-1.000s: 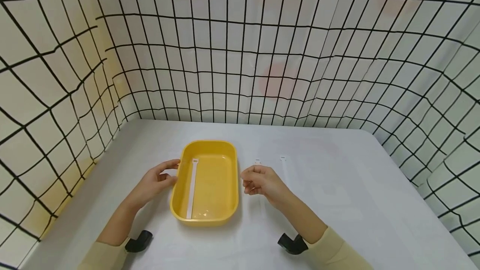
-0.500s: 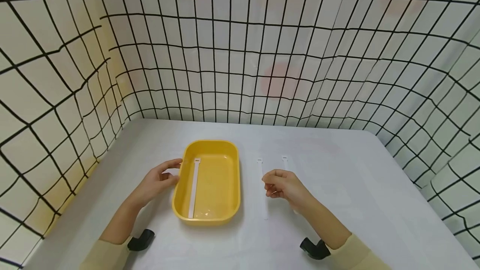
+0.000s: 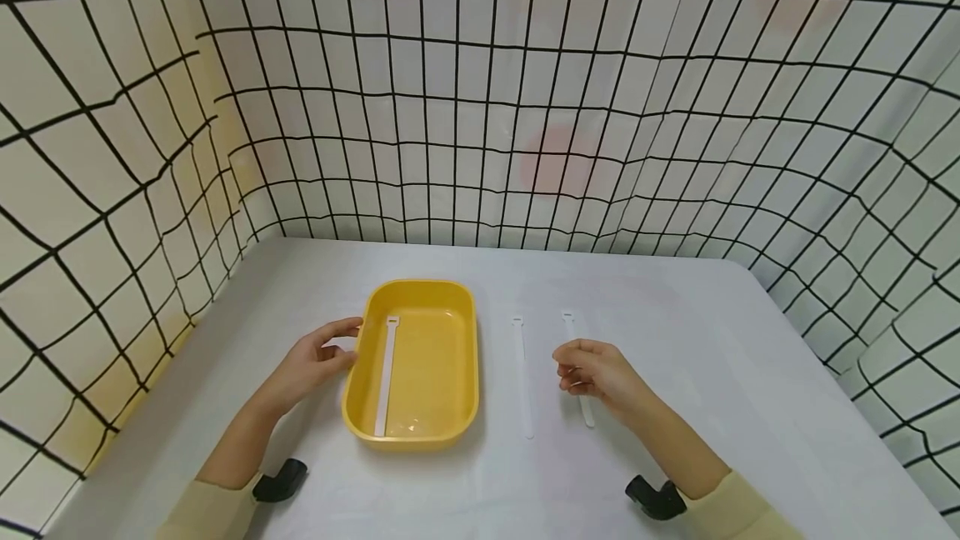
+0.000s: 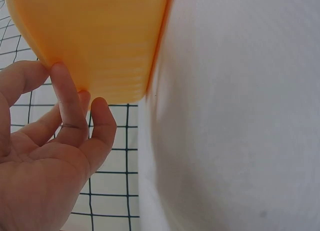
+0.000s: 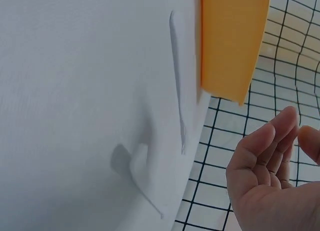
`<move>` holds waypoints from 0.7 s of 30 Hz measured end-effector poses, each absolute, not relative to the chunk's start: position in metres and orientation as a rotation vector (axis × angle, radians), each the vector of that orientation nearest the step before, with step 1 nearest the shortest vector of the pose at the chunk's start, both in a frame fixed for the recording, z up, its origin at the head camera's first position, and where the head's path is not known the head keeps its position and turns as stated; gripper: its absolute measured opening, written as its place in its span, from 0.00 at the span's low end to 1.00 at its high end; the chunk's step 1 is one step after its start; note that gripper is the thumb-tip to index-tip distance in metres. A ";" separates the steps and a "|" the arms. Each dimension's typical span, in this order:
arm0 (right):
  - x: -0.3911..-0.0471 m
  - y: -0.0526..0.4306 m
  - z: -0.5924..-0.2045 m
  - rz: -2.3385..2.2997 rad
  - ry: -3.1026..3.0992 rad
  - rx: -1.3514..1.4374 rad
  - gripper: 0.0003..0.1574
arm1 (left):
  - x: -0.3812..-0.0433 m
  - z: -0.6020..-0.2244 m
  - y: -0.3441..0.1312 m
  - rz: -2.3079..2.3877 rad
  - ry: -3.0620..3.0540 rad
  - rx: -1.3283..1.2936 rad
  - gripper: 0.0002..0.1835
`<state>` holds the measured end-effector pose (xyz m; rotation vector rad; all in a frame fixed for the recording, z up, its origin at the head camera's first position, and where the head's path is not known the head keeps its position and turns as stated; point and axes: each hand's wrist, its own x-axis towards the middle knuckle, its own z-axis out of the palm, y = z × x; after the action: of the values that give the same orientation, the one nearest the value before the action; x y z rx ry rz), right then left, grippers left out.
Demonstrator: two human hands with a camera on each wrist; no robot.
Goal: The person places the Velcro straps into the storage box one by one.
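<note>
My left hand [image 3: 318, 357] touches the left side of a yellow tray [image 3: 471, 407] with its fingertips and thumb; in the left wrist view the fingertips [image 4: 57, 68] meet its outer edge. Inside the tray, along its left side, lies a white strap with a slotted head [image 3: 387, 377]. My right hand [image 3: 592, 369] hovers over a second such strap [image 3: 587, 413], covering its middle in the head view. Its fingers are loosely curled with nothing between them, and the right wrist view shows this hand [image 5: 265, 176] raised off the table. A third strap [image 3: 523, 377] lies between tray and right hand.
A white cloth-covered table [image 3: 652, 307] lies under everything. Black wire grid panels [image 3: 487, 98] with white sheeting behind stand along the back and sides. Black wrist-worn devices [image 3: 281, 480] sit at both cuffs.
My right hand has moved right, from beside the tray to over the rightmost strap, uncovering the middle strap. The left hand stays at the tray's side.
</note>
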<state>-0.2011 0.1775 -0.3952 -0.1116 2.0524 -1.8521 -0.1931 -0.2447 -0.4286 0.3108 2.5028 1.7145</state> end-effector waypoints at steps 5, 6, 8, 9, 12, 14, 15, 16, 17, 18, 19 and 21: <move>-0.207 0.186 -0.398 -1.868 2.092 -0.065 0.06 | -0.193 -0.429 -0.245 1.719 2.504 0.312 0.30; -0.209 0.188 -0.400 -1.869 2.106 -0.049 0.06 | -0.193 -0.430 -0.244 1.720 2.504 0.314 0.30; -0.212 0.192 -0.402 -1.878 2.128 -0.008 0.06 | -0.193 -0.430 -0.244 1.723 2.502 0.318 0.30; -0.214 0.194 -0.403 -1.882 2.137 0.013 0.07 | -0.193 -0.430 -0.244 1.722 2.501 0.316 0.30; -0.219 0.200 -0.406 -1.888 2.152 0.057 0.09 | -0.193 -0.430 -0.245 1.719 2.499 0.309 0.31; -0.222 0.203 -0.408 -1.891 2.153 0.073 0.09 | -0.193 -0.430 -0.245 1.717 2.495 0.305 0.31; -0.223 0.204 -0.409 -1.892 2.152 0.079 0.09 | -0.194 -0.430 -0.245 1.715 2.496 0.303 0.31; -0.224 0.205 -0.410 -1.891 2.150 0.082 0.09 | -0.194 -0.430 -0.245 1.715 2.496 0.303 0.31; -0.225 0.207 -0.411 -1.890 2.147 0.085 0.09 | -0.194 -0.430 -0.245 1.714 2.496 0.303 0.31; -0.226 0.208 -0.412 -1.888 2.145 0.088 0.09 | -0.194 -0.430 -0.245 1.713 2.496 0.303 0.31; -0.228 0.209 -0.414 -1.888 2.145 0.100 0.09 | -0.194 -0.430 -0.245 1.713 2.496 0.305 0.31; -0.230 0.210 -0.417 -1.877 2.149 0.119 0.10 | -0.194 -0.430 -0.245 1.713 2.497 0.307 0.30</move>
<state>-0.2302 0.2101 -0.4169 0.1186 2.1495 -1.8766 -0.1943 -0.2448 -0.4303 0.3069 2.4968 1.7132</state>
